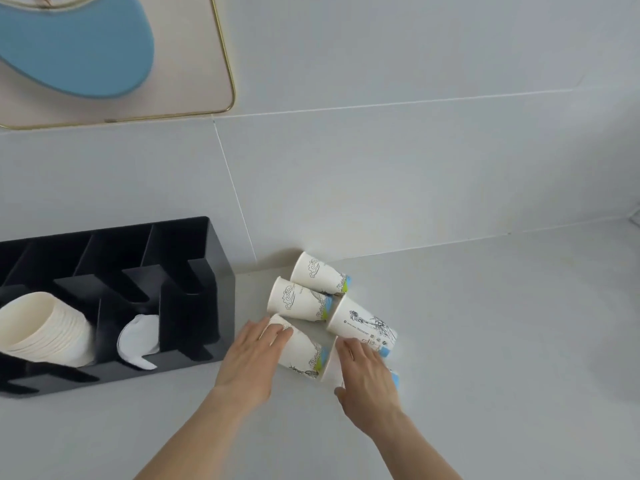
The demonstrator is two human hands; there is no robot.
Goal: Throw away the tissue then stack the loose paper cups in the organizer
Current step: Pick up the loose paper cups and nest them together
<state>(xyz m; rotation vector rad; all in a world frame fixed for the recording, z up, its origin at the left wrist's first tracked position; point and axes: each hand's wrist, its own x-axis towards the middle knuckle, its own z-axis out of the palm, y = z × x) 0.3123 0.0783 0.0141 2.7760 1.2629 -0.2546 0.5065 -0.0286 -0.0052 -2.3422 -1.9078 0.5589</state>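
Loose paper cups lie on their sides on the grey counter (485, 341), clustered just right of the black organizer (194, 306), near the wall. Five visible: far cup (317, 273), second cup (299, 301) just nearer and touching it, third cup (363, 323) to the right w/ mouth toward the others, near-left cup (304, 353), and a fifth cup (332, 367) mostly hidden under the right hand.

Handling, my guess: thin paper, very light, walls crush easily if squeezed; round so they'll roll on the smooth counter. Best hold = light wrap around mid-body or near the rolled rim, which is the stiffest part. Nest base into mouth.

Left hand (251, 358): fingers spread fairly flat, resting on the mouth end of the near-left cup, touching it but not clearly closed around it. Right hand (369, 379): draped over the fifth cup, fingertips reaching toward the third cup; whether it actually grips, can't tell, cup is covered by the hand.

Organizer: stack of plain cups (45, 327) in its left front compartment, white lids or sim. (138, 337) in the middle one, right front slot looks free. No tissue in view, so prob. the stacking stage. The far two cups sit apart from both hands, beyond the left fingers.
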